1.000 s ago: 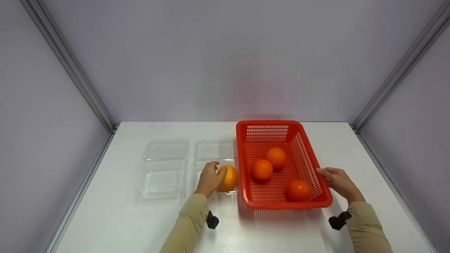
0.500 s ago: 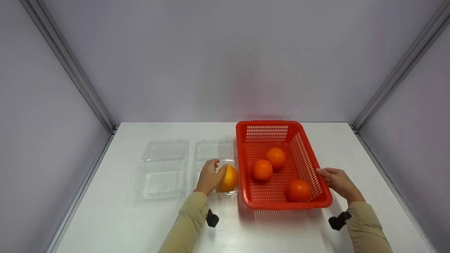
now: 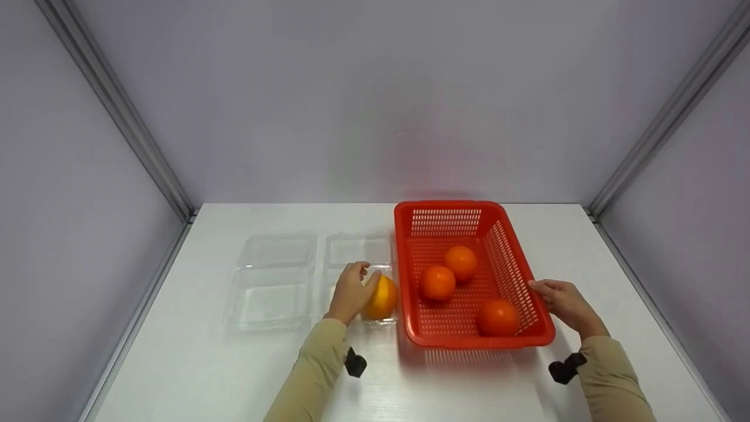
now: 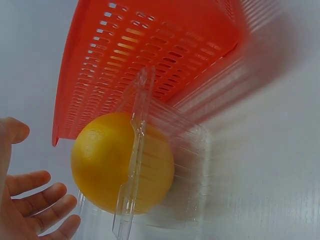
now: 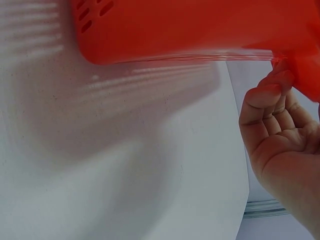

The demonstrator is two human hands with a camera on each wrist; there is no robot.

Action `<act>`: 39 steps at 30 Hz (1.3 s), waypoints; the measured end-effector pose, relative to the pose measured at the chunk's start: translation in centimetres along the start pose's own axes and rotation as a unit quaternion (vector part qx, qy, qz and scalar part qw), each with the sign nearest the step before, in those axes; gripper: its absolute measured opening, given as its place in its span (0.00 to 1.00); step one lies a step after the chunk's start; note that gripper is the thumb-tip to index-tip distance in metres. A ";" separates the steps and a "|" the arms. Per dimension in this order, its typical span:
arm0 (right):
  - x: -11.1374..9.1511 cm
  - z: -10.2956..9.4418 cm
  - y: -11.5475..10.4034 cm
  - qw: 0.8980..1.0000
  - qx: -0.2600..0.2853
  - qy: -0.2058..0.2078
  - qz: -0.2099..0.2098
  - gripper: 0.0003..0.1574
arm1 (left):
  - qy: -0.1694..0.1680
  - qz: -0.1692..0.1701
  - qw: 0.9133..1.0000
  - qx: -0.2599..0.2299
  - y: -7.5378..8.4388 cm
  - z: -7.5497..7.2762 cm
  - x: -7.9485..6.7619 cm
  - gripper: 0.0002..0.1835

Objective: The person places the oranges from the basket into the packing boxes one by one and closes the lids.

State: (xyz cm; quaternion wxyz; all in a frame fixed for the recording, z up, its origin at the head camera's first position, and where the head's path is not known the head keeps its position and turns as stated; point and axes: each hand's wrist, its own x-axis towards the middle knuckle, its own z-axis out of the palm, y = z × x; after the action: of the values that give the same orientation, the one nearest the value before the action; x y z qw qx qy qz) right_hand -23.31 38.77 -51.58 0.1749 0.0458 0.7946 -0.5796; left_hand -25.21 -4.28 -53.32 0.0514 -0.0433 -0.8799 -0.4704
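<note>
A yellow-orange fruit, likely an orange [image 4: 107, 162], sits in a clear plastic clamshell container [image 3: 358, 249] left of the red basket. My left hand [image 3: 351, 293] is just left of this fruit, its fingers spread and apart from it in the left wrist view. The red plastic basket [image 3: 401, 269] holds an orange [image 3: 461, 262] at the back, another orange [image 3: 437, 283] beside it and a third orange [image 3: 498, 317] near the front right corner. With thumb and fingers, my right hand [image 5: 282, 125] pinches the basket's right rim; the basket casts a shadow under it.
A second open clear container [image 3: 272, 293] lies to the left on the white table [image 3: 193, 363]. Pale walls enclose the table at the back and sides. The basket's left side is right against the nearer container's edge in the head view.
My left hand has shifted slightly up and away from the fruit, which stays in the container. The right hand and basket have barely moved.
</note>
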 end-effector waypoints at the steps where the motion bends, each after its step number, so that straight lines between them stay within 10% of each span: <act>1: 0.0 0.0 0.0 1.000 0.001 -0.001 0.001 0.36 | 0.001 0.001 1.000 0.000 0.1 0.0 0.0 0.22; 39: 0.1 -0.1 0.4 1.000 0.007 -0.007 -0.008 0.33 | -0.007 0.049 0.998 -0.025 3.5 0.3 0.8 0.18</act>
State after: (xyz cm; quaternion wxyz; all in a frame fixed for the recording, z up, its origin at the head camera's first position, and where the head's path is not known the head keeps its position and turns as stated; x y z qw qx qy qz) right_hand -23.36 38.94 -51.94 0.1750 0.0364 0.7899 -0.5866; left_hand -25.54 -2.06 -50.55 0.0671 -0.0909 -0.8650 -0.4889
